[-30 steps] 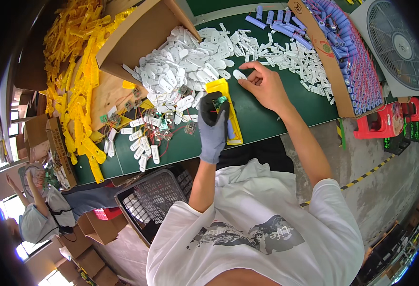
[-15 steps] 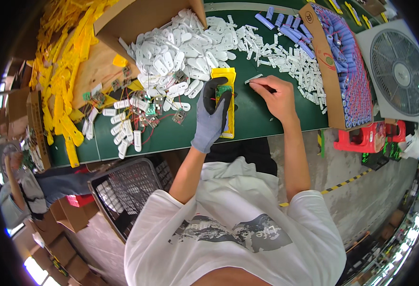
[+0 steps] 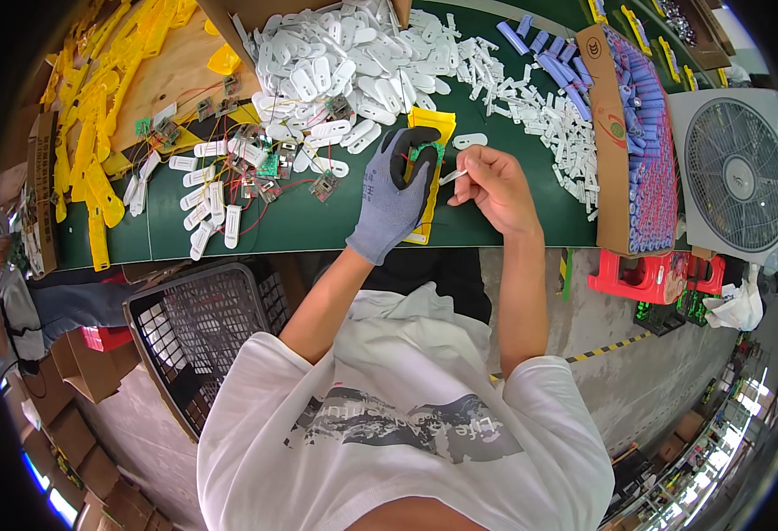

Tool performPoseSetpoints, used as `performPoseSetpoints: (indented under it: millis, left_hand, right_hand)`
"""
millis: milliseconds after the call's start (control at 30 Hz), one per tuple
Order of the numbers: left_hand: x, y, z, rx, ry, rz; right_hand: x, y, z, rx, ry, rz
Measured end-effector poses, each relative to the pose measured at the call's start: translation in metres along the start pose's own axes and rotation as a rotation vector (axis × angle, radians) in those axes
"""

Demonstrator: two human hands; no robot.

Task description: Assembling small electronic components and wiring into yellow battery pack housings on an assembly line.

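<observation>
My left hand (image 3: 387, 202), in a grey glove with black fingertips, is wrapped round a long yellow plastic casing (image 3: 439, 123). Inside the casing, between thumb and fingers, shows a green circuit board (image 3: 425, 152); the glove hides part of it. Just right of the casing, my bare right hand (image 3: 500, 193) pinches a small, narrow white plastic piece (image 3: 451, 177) between thumb and fingertips. The piece points toward the casing's right edge. Above that hand, a white oval plastic part (image 3: 469, 140) lies on the green table.
White oval parts (image 3: 327, 66) form a heap at the back. Small white strips (image 3: 535, 119) are scattered right of it, beside a cardboard box (image 3: 603, 146) of purple cylindrical cells. Wired circuit boards (image 3: 269, 166) lie left, yellow casings (image 3: 97, 168) farther left. A fan (image 3: 739, 168) stands far right.
My right hand has come left and slightly down with the white piece, closer to the casing. The casing has tilted, its top leaning right. The whole view has shifted a little.
</observation>
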State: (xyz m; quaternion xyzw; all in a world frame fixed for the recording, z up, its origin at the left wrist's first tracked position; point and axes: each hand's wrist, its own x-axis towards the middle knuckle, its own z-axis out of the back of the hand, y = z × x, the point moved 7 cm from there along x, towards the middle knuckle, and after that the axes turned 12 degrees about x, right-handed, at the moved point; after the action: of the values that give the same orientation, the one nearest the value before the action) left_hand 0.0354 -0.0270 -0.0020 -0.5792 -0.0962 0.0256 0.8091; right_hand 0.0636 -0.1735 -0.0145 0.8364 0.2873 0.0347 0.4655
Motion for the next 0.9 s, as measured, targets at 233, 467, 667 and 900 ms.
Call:
performPoseSetpoints:
  millis: [233,467,667,900]
  left_hand:
    - [-0.001,-0.005,0.002,0.05,-0.052,-0.062]
    - [0.0,-0.003,0.0,0.065,-0.035,-0.046]
    - [0.001,-0.001,-0.001,0.021,-0.036,-0.017]
    - [-0.002,-0.004,-0.003,0.075,-0.033,-0.018]
  right_hand:
    - [0.001,-0.009,0.003,0.276,0.087,-0.046]
    - [0.004,-0.008,0.003,-0.019,-0.094,0.0]
    - [0.004,0.005,-0.007,-0.165,-0.098,0.014]
    - [0.004,0.006,0.005,-0.277,-0.105,-0.083]
